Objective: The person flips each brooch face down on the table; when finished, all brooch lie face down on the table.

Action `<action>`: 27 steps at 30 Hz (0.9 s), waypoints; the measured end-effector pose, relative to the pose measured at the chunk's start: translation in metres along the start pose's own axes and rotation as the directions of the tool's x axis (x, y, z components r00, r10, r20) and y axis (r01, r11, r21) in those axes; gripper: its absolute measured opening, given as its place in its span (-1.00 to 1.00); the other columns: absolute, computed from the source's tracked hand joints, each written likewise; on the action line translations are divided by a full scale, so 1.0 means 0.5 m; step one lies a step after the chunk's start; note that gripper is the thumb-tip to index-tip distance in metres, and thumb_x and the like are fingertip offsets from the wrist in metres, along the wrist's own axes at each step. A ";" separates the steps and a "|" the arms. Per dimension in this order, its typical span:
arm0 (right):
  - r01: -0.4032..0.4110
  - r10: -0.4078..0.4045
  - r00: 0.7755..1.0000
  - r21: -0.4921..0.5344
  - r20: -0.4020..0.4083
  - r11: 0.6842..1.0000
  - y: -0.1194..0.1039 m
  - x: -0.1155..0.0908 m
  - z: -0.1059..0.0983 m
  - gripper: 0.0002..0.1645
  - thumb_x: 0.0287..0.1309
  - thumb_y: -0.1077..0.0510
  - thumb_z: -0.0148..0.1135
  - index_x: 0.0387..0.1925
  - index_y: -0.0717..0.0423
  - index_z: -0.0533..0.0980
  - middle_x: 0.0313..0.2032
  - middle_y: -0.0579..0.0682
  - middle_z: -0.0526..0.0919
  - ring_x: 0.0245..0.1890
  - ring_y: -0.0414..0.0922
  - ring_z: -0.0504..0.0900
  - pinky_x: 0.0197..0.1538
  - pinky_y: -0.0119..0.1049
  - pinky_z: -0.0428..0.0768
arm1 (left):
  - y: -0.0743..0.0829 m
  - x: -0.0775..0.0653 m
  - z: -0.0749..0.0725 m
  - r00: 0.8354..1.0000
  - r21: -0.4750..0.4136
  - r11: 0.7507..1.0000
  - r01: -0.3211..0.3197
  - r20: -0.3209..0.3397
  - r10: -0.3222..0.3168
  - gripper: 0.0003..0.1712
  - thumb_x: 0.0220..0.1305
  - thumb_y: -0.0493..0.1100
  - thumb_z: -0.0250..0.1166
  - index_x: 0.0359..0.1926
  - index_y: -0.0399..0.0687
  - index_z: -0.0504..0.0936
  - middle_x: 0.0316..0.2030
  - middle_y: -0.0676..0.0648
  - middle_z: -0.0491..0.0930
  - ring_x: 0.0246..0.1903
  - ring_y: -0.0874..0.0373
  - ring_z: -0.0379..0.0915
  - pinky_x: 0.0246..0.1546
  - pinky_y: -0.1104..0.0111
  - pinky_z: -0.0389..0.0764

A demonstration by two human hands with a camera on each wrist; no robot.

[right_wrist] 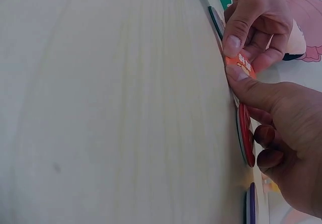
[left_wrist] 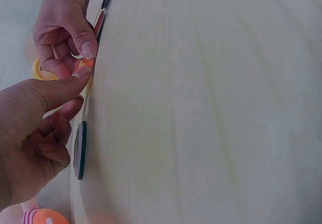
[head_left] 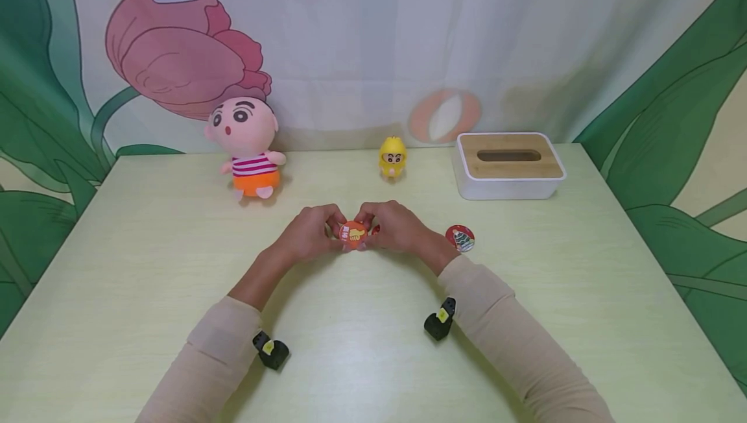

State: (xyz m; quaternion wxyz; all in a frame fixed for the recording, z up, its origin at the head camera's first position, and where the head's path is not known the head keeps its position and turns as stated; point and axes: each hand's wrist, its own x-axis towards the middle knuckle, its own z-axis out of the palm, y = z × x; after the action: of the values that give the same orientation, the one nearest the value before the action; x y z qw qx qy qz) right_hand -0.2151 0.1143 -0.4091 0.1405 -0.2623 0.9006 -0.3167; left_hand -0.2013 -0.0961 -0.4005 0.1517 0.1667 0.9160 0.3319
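An orange round badge with a yellow thumbs-up hand and white characters is held between both hands, close over the table. My left hand pinches its left edge between thumb and fingers. From the other side, my right hand grips the right edge the same way. A red round badge lies by the curled lower fingers of the right hand, mostly hidden in the head view. Beside the left hand, the left wrist view shows another disc with a dark green rim.
Right of the right wrist lies a round badge with a Christmas tree. Along the back of the table stand a doll in striped top, a small yellow figure and a white tissue box with wooden lid.
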 end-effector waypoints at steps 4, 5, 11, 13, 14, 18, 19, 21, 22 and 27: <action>-0.013 0.013 1.000 -0.001 0.001 1.000 0.001 0.001 0.001 -0.58 0.05 0.08 0.56 -0.06 0.02 0.60 -0.25 -0.07 0.71 -0.23 -0.17 0.56 -0.14 -0.39 0.50 | 0.002 -0.001 -0.001 1.000 -0.005 1.000 0.006 -0.001 -0.006 -0.59 0.13 -0.18 0.55 -0.03 -0.14 0.61 -0.25 -0.08 0.68 -0.21 0.07 0.49 -0.15 0.37 0.55; -0.015 0.015 1.000 -0.003 0.001 1.000 0.001 0.001 0.001 -0.58 0.05 0.08 0.56 -0.05 0.02 0.60 -0.24 -0.07 0.71 -0.23 -0.16 0.56 -0.13 -0.39 0.50 | 0.002 -0.001 -0.001 1.000 -0.006 1.000 0.007 -0.002 -0.007 -0.58 0.12 -0.18 0.55 -0.03 -0.15 0.61 -0.25 -0.08 0.68 -0.21 0.07 0.49 -0.15 0.36 0.55; -0.019 0.018 1.000 -0.015 -0.006 1.000 0.000 0.002 0.002 -0.58 0.04 0.08 0.57 -0.06 0.02 0.61 -0.23 -0.07 0.73 -0.19 -0.15 0.59 -0.04 -0.32 0.55 | 0.004 -0.002 -0.003 1.000 -0.004 1.000 0.016 -0.010 -0.016 -0.56 0.12 -0.18 0.55 -0.01 -0.15 0.62 -0.26 -0.08 0.69 -0.22 0.08 0.51 -0.12 0.33 0.58; -0.019 0.019 1.000 -0.015 -0.011 1.000 0.000 0.002 0.002 -0.58 0.04 0.08 0.57 -0.07 0.02 0.61 -0.23 -0.07 0.73 -0.19 -0.15 0.59 -0.02 -0.30 0.55 | 0.003 -0.002 -0.003 1.000 0.001 1.000 0.011 -0.015 -0.011 -0.58 0.12 -0.18 0.55 -0.02 -0.16 0.63 -0.27 -0.08 0.70 -0.23 0.08 0.52 -0.13 0.34 0.59; -0.016 0.016 1.000 -0.017 -0.014 1.000 0.000 0.002 0.002 -0.59 0.04 0.08 0.57 -0.08 0.03 0.61 -0.23 -0.07 0.73 -0.20 -0.15 0.59 -0.02 -0.30 0.56 | 0.003 -0.002 -0.004 1.000 0.001 1.000 0.010 -0.020 -0.010 -0.59 0.12 -0.18 0.55 -0.03 -0.16 0.64 -0.27 -0.08 0.70 -0.24 0.08 0.53 -0.14 0.34 0.60; -0.018 0.018 1.000 -0.030 -0.021 0.999 -0.003 0.002 0.001 -0.63 0.07 0.07 0.55 -0.10 0.03 0.61 -0.25 -0.07 0.74 -0.25 -0.16 0.58 -0.11 -0.35 0.53 | 0.004 -0.003 -0.006 0.999 0.002 1.000 0.006 -0.034 -0.006 -0.64 0.14 -0.20 0.53 -0.06 -0.17 0.66 -0.28 -0.09 0.71 -0.25 0.07 0.53 -0.16 0.34 0.60; -0.020 0.019 1.000 -0.033 -0.023 0.999 -0.004 0.002 0.000 -0.64 0.08 0.07 0.54 -0.10 0.03 0.61 -0.25 -0.07 0.74 -0.27 -0.16 0.57 -0.15 -0.36 0.52 | 0.005 -0.003 -0.007 0.999 0.002 1.000 0.006 -0.036 -0.006 -0.64 0.14 -0.20 0.53 -0.06 -0.17 0.66 -0.29 -0.09 0.71 -0.25 0.07 0.53 -0.16 0.34 0.60; -0.028 0.027 0.999 -0.037 -0.026 0.999 -0.006 0.002 -0.001 -0.66 0.10 0.06 0.52 -0.11 0.03 0.62 -0.27 -0.08 0.75 -0.34 -0.16 0.55 -0.24 -0.39 0.49 | 0.005 -0.003 -0.007 0.999 -0.001 1.000 0.010 -0.038 -0.010 -0.66 0.15 -0.20 0.53 -0.07 -0.15 0.66 -0.29 -0.09 0.71 -0.25 0.07 0.53 -0.17 0.34 0.59; -0.034 0.033 0.999 -0.035 -0.028 0.999 -0.007 0.002 -0.002 -0.67 0.11 0.06 0.52 -0.11 0.03 0.63 -0.27 -0.08 0.75 -0.36 -0.16 0.54 -0.28 -0.40 0.46 | 0.006 -0.003 -0.008 0.999 -0.002 1.000 0.013 -0.040 -0.013 -0.67 0.15 -0.19 0.53 -0.08 -0.14 0.67 -0.29 -0.08 0.71 -0.25 0.08 0.53 -0.18 0.35 0.58; -0.028 0.027 0.999 -0.037 -0.034 0.999 -0.009 0.003 -0.002 -0.65 0.13 0.06 0.50 -0.05 0.05 0.68 -0.32 -0.07 0.73 -0.46 -0.19 0.48 -0.38 -0.43 0.38 | 0.005 -0.002 -0.009 0.999 0.000 1.000 0.015 -0.045 -0.015 -0.70 0.17 -0.20 0.51 -0.09 -0.14 0.68 -0.31 -0.08 0.71 -0.28 0.09 0.52 -0.24 0.40 0.54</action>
State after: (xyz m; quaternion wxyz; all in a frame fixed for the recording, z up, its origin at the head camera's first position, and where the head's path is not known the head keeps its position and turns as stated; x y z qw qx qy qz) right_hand -0.2154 0.1111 -0.4056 0.1248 -0.2471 0.9122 -0.3021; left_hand -0.2017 -0.0972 -0.3951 0.1335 0.1525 0.9204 0.3343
